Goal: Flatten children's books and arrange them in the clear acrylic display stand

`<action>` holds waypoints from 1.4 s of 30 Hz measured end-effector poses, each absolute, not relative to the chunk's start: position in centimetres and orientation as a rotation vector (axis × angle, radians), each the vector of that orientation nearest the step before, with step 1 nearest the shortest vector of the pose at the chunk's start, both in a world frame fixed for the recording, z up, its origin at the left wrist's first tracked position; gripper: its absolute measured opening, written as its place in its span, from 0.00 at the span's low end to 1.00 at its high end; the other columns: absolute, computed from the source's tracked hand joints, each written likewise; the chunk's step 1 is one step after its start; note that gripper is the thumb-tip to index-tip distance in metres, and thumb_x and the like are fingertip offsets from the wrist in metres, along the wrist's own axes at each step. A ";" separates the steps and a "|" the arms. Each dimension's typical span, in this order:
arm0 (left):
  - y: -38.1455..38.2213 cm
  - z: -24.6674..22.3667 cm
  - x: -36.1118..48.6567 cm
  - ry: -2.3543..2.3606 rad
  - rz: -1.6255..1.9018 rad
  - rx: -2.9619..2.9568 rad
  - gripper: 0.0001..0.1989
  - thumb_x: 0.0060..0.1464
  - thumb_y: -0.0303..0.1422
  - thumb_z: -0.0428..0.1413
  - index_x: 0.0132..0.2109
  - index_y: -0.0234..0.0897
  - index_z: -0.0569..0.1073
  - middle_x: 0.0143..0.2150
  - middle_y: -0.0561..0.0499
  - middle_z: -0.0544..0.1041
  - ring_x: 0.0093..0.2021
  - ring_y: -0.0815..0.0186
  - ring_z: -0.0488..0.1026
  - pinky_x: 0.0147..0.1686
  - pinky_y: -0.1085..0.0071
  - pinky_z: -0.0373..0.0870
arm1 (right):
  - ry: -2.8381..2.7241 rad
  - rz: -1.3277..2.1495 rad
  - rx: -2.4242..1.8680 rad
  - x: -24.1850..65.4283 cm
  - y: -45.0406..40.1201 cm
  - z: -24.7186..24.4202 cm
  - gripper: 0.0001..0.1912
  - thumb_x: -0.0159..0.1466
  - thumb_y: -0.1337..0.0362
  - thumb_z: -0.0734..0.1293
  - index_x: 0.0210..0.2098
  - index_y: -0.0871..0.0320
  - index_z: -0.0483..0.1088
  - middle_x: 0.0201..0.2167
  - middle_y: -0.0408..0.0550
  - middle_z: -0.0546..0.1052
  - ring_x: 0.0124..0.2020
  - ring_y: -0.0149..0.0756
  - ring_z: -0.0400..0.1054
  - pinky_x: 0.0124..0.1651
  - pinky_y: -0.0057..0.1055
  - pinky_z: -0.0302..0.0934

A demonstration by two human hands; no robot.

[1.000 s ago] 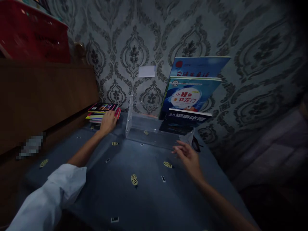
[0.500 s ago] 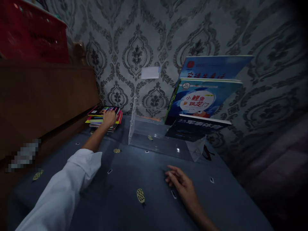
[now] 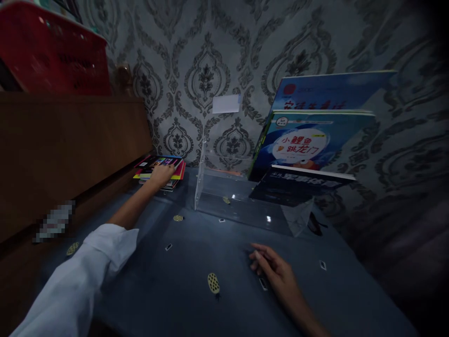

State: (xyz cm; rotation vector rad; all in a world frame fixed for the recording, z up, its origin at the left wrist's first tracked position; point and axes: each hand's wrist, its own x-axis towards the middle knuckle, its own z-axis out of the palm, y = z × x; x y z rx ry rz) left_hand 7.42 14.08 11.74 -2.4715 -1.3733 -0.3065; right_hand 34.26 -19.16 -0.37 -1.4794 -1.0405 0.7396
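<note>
At the back left of the table, my left hand (image 3: 162,175) is on a stack of books, its fingers bent over the near edge of the dark-covered top book (image 3: 149,163). Brighter pink and yellow books (image 3: 178,172) lie below it, partly hidden by the hand. My right hand (image 3: 275,271) is held low over the tablecloth at front right, fingers loosely curled and apart, with nothing in them. Beyond it stands a clear acrylic book rack (image 3: 224,210). Its right side carries a dark navy book (image 3: 301,186), a blue picture book (image 3: 301,140) and a taller blue book (image 3: 326,91), all leaning back.
A blue-grey tablecloth (image 3: 147,285) with pineapple prints covers the table. Dark glasses (image 3: 316,224) lie at the rack's right end. A wooden headboard-like panel (image 3: 70,140) borders the left, with a red basket (image 3: 59,56) on top. Patterned wallpaper (image 3: 206,70) rises behind.
The view has shifted, so the scene sits further right in the picture. My left hand has slid towards the right near edge of the top book. The right hand has barely moved.
</note>
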 end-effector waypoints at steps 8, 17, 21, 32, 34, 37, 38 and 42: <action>7.4 9.5 1.6 -1.230 -0.406 -2.516 0.15 0.67 0.29 0.45 0.56 0.40 0.72 0.60 0.37 0.74 0.64 0.50 0.67 0.60 0.56 0.64 | -1.091 0.736 -1.458 33.9 -19.2 -0.7 0.32 0.54 0.34 0.69 0.41 0.55 0.76 0.28 0.50 0.79 0.25 0.38 0.72 0.30 0.36 0.69; -6.2 2.7 -3.8 -0.830 -0.727 -2.743 0.18 0.69 0.31 0.46 0.62 0.47 0.70 0.60 0.47 0.76 0.64 0.58 0.70 0.62 0.55 0.70 | -1.169 0.699 -1.462 33.8 -19.5 -1.0 0.28 0.58 0.37 0.68 0.41 0.55 0.77 0.27 0.50 0.79 0.25 0.37 0.72 0.28 0.34 0.68; -11.9 0.4 -4.5 -0.422 -0.481 -2.884 0.18 0.69 0.29 0.48 0.63 0.41 0.68 0.62 0.46 0.75 0.66 0.58 0.68 0.64 0.56 0.67 | -1.232 0.649 -1.481 33.6 -19.6 -1.1 0.27 0.61 0.38 0.66 0.41 0.57 0.77 0.27 0.50 0.79 0.25 0.37 0.72 0.29 0.33 0.68; -6.9 -0.2 -3.0 -1.458 -0.360 -2.952 0.36 0.65 0.55 0.46 0.70 0.36 0.61 0.74 0.36 0.53 0.74 0.43 0.49 0.67 0.43 0.55 | -1.361 0.596 -1.499 33.3 -19.9 -1.3 0.25 0.65 0.42 0.62 0.42 0.57 0.76 0.28 0.49 0.79 0.26 0.39 0.73 0.31 0.36 0.68; -6.3 -0.8 -2.1 -1.529 -0.337 -2.897 0.37 0.64 0.56 0.47 0.70 0.35 0.60 0.74 0.36 0.53 0.74 0.40 0.45 0.67 0.42 0.55 | -1.404 0.567 -1.495 33.3 -19.8 -1.5 0.23 0.66 0.44 0.61 0.41 0.56 0.76 0.28 0.49 0.79 0.27 0.39 0.73 0.33 0.37 0.68; -6.4 -1.5 -0.6 -1.394 -0.316 -2.950 0.35 0.66 0.54 0.46 0.70 0.37 0.59 0.75 0.39 0.52 0.75 0.42 0.41 0.69 0.44 0.53 | -1.459 0.518 -1.488 33.3 -19.8 -1.8 0.20 0.67 0.48 0.60 0.41 0.55 0.75 0.28 0.48 0.79 0.28 0.41 0.74 0.35 0.38 0.68; -6.6 -1.5 0.0 -1.328 -0.309 -2.980 0.35 0.66 0.53 0.46 0.71 0.37 0.59 0.75 0.39 0.52 0.75 0.43 0.41 0.69 0.45 0.52 | -1.475 0.487 -1.487 33.3 -19.8 -1.8 0.19 0.67 0.49 0.60 0.40 0.55 0.75 0.28 0.48 0.79 0.29 0.41 0.74 0.36 0.38 0.68; -7.9 -1.3 2.4 -1.107 -0.279 -3.089 0.35 0.67 0.53 0.45 0.72 0.37 0.56 0.76 0.40 0.49 0.76 0.45 0.38 0.69 0.47 0.52 | -1.554 0.309 -1.483 33.2 -19.9 -1.6 0.15 0.68 0.55 0.60 0.39 0.55 0.76 0.32 0.50 0.79 0.34 0.43 0.75 0.41 0.40 0.68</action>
